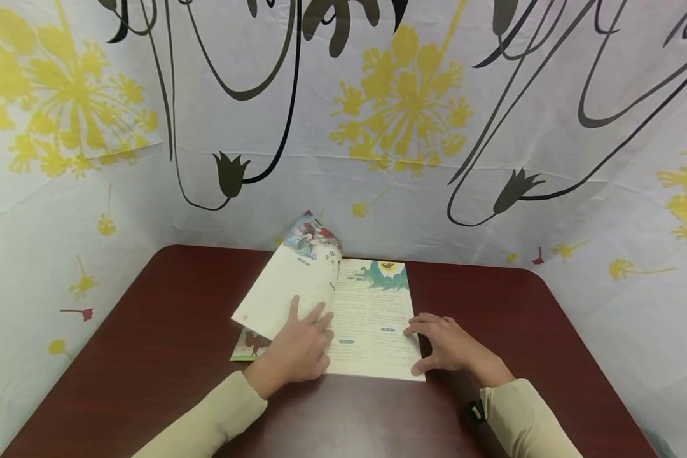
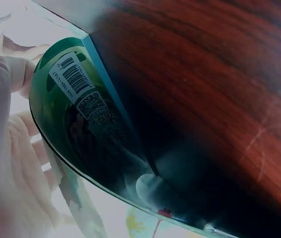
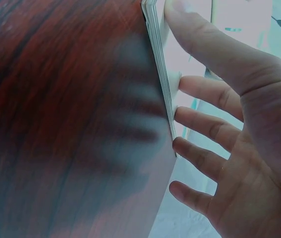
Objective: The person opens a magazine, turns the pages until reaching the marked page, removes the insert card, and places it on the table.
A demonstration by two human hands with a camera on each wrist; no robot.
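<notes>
An open magazine [image 1: 372,318] lies on the table, its right page printed with text and a teal drawing at the top. My left hand [image 1: 300,343] rests with fingers spread on the left-hand leaf [image 1: 286,280], which slants up to the left and curls near the spine. In the left wrist view, the green cover [image 2: 51,109] bows up from the tabletop and shows a barcode label [image 2: 76,77]. My right hand [image 1: 452,343] touches the right page's outer edge, fingertips on the side and thumb near the lower corner. The right wrist view shows those fingers [image 3: 204,94] extended beside the page stack [image 3: 159,59].
The dark red wooden table [image 1: 143,356] has rounded far corners. White cloth [image 1: 298,127] with yellow and dark flower prints hangs around its back and sides. A dark band [image 1: 475,412] sits at the right sleeve cuff [image 1: 521,407].
</notes>
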